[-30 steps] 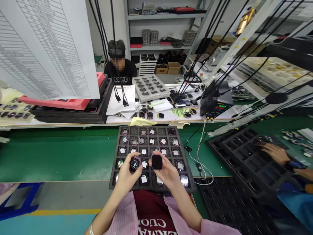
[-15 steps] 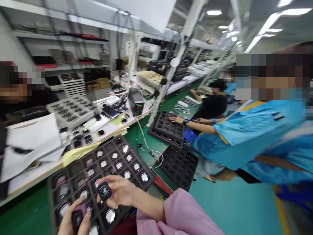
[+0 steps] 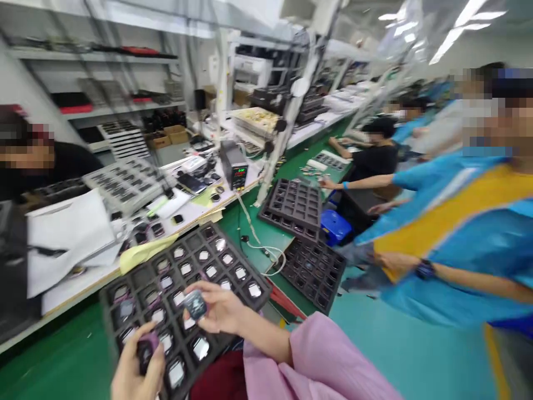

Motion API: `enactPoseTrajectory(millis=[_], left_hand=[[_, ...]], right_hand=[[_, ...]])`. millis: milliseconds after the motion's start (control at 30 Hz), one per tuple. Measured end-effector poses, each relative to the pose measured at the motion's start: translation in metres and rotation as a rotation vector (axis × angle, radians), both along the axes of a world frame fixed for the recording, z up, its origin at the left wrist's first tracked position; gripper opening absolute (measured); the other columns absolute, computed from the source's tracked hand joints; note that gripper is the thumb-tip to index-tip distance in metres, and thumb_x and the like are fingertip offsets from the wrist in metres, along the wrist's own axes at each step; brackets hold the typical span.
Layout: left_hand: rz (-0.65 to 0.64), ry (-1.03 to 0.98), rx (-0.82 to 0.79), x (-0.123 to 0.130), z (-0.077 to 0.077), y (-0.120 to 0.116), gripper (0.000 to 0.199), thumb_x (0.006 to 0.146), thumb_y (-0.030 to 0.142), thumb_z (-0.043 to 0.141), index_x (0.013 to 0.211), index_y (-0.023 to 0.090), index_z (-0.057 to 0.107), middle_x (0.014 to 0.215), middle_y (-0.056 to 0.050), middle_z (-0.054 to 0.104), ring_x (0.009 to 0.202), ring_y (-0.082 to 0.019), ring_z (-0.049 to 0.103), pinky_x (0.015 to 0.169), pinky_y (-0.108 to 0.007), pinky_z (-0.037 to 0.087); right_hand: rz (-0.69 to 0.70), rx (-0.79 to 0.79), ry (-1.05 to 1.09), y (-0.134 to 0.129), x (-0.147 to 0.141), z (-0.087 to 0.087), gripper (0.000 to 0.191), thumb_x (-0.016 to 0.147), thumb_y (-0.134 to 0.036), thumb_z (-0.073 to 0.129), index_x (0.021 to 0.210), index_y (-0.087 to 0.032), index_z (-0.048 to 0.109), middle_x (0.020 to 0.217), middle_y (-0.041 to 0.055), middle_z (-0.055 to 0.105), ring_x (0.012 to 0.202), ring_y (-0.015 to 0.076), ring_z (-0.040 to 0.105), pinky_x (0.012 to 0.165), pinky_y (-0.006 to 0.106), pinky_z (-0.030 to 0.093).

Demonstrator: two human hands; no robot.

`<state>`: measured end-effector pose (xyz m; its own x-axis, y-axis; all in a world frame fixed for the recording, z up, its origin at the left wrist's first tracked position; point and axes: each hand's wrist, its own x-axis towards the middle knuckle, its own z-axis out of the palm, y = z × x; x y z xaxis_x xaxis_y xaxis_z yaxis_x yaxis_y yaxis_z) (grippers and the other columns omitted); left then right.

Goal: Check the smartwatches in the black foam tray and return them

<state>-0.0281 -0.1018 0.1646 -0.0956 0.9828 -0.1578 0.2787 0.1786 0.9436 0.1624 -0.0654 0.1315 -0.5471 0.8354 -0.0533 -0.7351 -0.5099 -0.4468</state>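
Observation:
My right hand (image 3: 220,311) pinches a smartwatch (image 3: 195,305) without a strap; its lit, square screen faces up towards me. Lower on the left, my left hand (image 3: 137,366) grips a second smartwatch (image 3: 146,349), with a purple edge and a dark face, between thumb and fingers. Both hands hover over a black compartment tray (image 3: 139,280). Many of its pockets hold watch bodies with shiny, reflecting faces, some of them purple-edged. Part of the tray lies hidden under my hands and wrists.
A power supply (image 3: 234,166) with lit digits stands on the white bench, its white cable (image 3: 281,266) hanging over the green table. Stacked black trays (image 3: 291,208) lie further right. Yellow cloth (image 3: 147,251) touches my tray's far edge. Co-workers stand right and sit left.
The view has shifted slightly, so the tray and my hands sit further right. The screen in my right hand looks paler. A co-worker in blue has moved right, taking their hand off the stacked trays.

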Motion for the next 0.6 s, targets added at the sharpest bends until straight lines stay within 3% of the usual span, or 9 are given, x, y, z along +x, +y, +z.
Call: enactPoseTrajectory(millis=[67,133,367,600], left_hand=[[0.037,-0.022,-0.007,-0.003,0.001,0.000,0.044,0.074,0.042,0.066,0.111,0.020,0.060,0.055,0.005,0.053,0.044,-0.013,0.048,0.045,-0.024,0.042],[0.052,-0.015,0.041,-0.002,0.002,0.005,0.039,0.074,0.041,0.066,0.106,0.019,0.062,0.064,0.002,0.058,0.054,-0.015,0.055,0.052,-0.026,0.046],[0.044,-0.033,0.067,0.004,0.007,0.015,0.031,0.075,0.023,0.058,0.106,0.019,0.060,0.097,-0.004,0.064,0.088,-0.020,0.060,0.082,-0.030,0.046],[0.003,-0.102,0.039,0.006,0.008,0.015,0.032,0.074,0.015,0.055,0.105,0.020,0.056,0.087,-0.001,0.061,0.078,-0.017,0.057,0.075,-0.027,0.044]], right_hand=[[-0.015,0.007,-0.017,0.002,0.000,0.004,0.042,0.077,-0.032,0.066,0.115,-0.015,0.056,0.082,0.0086,0.073,0.038,0.0095,0.053,0.034,0.019,0.032],[-0.023,0.002,-0.037,0.006,0.000,0.006,0.038,0.079,-0.032,0.065,0.113,-0.017,0.056,0.083,0.0078,0.073,0.036,0.0072,0.051,0.034,0.017,0.031],[-0.026,-0.032,-0.133,0.011,-0.005,0.011,0.035,0.078,-0.036,0.069,0.107,-0.019,0.059,0.080,0.0047,0.069,0.035,0.0031,0.044,0.032,0.014,0.028],[-0.021,-0.040,-0.218,0.013,-0.010,0.012,0.034,0.079,-0.035,0.069,0.108,-0.020,0.060,0.080,0.0049,0.067,0.037,0.0048,0.043,0.032,0.016,0.029]])
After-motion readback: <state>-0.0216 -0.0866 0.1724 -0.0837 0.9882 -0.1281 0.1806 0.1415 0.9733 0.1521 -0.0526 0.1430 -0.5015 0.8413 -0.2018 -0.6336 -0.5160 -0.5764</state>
